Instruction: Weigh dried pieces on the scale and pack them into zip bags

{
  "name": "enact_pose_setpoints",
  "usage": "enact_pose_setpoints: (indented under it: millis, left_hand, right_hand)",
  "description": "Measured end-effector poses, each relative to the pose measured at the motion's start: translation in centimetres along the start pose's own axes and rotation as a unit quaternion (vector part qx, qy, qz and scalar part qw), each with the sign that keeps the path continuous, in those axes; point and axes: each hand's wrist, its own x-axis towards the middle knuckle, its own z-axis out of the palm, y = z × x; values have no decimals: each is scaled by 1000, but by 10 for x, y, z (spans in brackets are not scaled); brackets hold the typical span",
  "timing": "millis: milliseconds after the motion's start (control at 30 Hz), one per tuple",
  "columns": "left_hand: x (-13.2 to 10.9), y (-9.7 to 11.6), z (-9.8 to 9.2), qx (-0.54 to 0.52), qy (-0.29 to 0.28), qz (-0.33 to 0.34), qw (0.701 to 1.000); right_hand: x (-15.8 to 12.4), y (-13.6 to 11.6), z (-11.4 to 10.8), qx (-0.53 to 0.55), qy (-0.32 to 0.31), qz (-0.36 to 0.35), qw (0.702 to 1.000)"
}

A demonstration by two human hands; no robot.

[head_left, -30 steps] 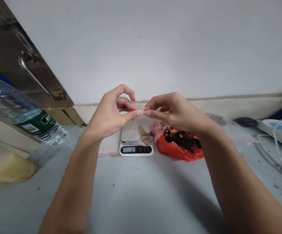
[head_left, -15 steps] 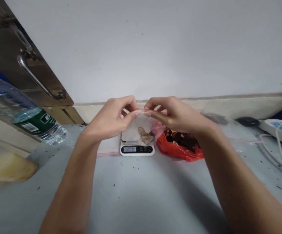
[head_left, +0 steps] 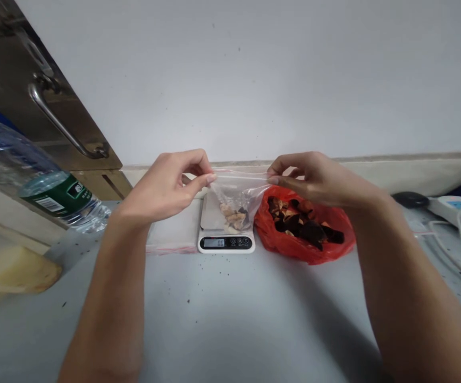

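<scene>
A small clear zip bag with a few brown dried pieces inside hangs above a white digital scale. My left hand pinches the bag's top left corner. Its top right corner is pinched by my right hand. The red-striped top edge is stretched straight between the two hands. An open red plastic bag of dark and brown dried pieces lies on the grey counter just right of the scale, under my right hand.
A stack of flat clear bags lies left of the scale. A plastic water bottle is at the left, a metal door handle above it. A white power strip with cables sits at the right. Dark crumbs dot the counter.
My hands have moved apart from the middle of the bag's top to its two corners, pulling the top edge straight. The red bag is now uncovered.
</scene>
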Motion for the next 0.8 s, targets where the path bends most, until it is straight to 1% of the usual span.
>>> enact_pose_setpoints:
  millis: [67, 133, 200, 267, 333, 433, 500, 533, 600, 667, 733, 800]
  left_hand:
    - [1, 0, 0, 5, 2, -1, 1000]
    - [1, 0, -2, 9, 17, 5, 1000]
    - [1, 0, -3, 10, 36, 16, 999]
    - [0, 3, -4, 13, 52, 38, 998]
    - [0, 9, -2, 23, 64, 78, 995]
    - [2, 24, 10, 34, 80, 144, 986]
    - [5, 35, 20, 35, 96, 157, 982]
    - [7, 41, 25, 35, 107, 154, 982]
    - [10, 51, 35, 35, 134, 145, 980]
    - [13, 60, 43, 33, 163, 143, 976]
    - [14, 66, 50, 28, 186, 148, 971]
    - [15, 70, 57, 23, 189, 165, 968]
  right_hand:
    - [1, -1, 1, -23, 6, 17, 1000]
    - [1, -3, 2, -42, 9, 30, 999]
    - [1, -6, 2, -47, 10, 24, 999]
    - [1, -11, 1, -33, 4, 3, 999]
    - [2, -17, 1, -13, -25, -9, 1000]
    - [6, -24, 3, -19, -105, -5, 994]
    - [7, -25, 4, -24, -145, -8, 989]
    - [5, -24, 4, -16, -153, -16, 988]
    - [-2, -20, 1, 9, -139, -29, 990]
    - [-14, -14, -5, 32, -100, -23, 994]
    - [-29, -8, -13, 64, -43, 8, 997]
    - [-45, 1, -24, 127, 13, 43, 991]
